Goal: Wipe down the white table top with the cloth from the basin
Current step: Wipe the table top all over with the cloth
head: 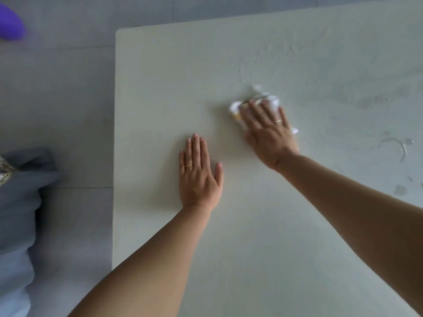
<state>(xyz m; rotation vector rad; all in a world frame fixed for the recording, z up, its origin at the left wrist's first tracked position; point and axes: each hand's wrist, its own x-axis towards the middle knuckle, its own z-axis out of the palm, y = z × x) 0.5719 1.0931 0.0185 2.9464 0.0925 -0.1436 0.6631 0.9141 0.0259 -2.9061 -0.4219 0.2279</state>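
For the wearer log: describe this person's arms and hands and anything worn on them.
The left forearm and right forearm are bare, with no sleeves in view. There are no gloves and no watch. The left hand has a thin gold band on its ring finger. The right hand has a similar thin gold ring on one of its outer fingers.
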